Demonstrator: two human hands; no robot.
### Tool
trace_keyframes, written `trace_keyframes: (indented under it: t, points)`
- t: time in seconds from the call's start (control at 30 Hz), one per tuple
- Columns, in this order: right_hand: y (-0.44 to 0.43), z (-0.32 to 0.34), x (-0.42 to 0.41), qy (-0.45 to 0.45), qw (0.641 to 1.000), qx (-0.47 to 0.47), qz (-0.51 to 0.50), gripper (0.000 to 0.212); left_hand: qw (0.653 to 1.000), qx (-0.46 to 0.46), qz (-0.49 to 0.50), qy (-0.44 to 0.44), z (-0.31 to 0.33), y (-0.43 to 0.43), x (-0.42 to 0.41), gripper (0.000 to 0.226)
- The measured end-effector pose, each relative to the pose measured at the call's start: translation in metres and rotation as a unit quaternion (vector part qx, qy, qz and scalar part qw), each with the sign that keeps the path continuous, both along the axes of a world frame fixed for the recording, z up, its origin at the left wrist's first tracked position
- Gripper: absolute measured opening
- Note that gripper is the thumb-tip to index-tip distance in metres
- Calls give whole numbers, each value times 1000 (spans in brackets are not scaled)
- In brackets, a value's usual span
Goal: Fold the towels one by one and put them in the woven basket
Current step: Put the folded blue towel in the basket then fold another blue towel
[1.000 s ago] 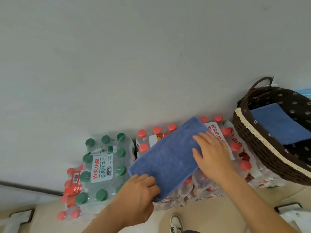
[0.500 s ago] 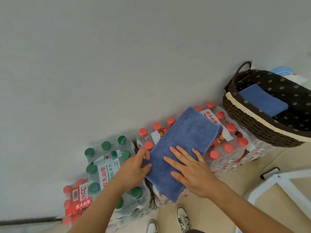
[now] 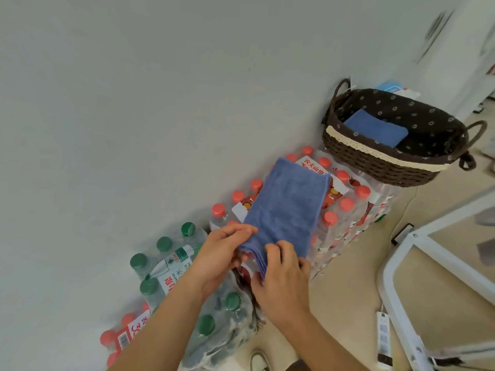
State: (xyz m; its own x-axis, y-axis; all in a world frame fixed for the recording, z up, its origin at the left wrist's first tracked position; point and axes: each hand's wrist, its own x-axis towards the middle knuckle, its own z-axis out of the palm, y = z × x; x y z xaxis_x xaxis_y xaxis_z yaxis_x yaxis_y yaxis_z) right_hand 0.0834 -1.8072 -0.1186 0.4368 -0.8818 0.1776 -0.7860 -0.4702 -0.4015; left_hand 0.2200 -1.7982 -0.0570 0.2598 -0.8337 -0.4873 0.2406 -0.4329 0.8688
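A folded blue towel [image 3: 288, 207] lies on top of shrink-wrapped packs of red-capped water bottles [image 3: 345, 204]. My left hand [image 3: 222, 253] pinches the towel's near left corner. My right hand [image 3: 281, 274] grips the near edge of the towel, fingers curled over its layered end. The dark woven basket [image 3: 375, 162] with a flowered lining stands on the bottle packs at the upper right. Another folded blue towel [image 3: 375, 128] lies inside it.
Packs of green-capped bottles [image 3: 171, 263] sit at the lower left against a grey wall. A white metal frame [image 3: 407, 269] stands on the beige floor at the right, with a power strip [image 3: 383, 336] beside it. A shoe [image 3: 258, 360] shows at the bottom.
My right hand has gone from lying flat on the towel to gripping its near edge. My left hand still holds the near corner. The view has swung, bringing the whole basket into sight.
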Motion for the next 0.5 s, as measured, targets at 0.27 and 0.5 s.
trace_keyframes:
  t: [0.27, 0.5]
  points:
    - [-15, 4, -23, -24, 997, -53, 57, 24, 808, -109, -213, -539, -4, 15, 29, 42]
    - [-37, 20, -38, 27, 981, 54, 182, 38, 622, -269, -310, -667, -29, 15, 19, 26]
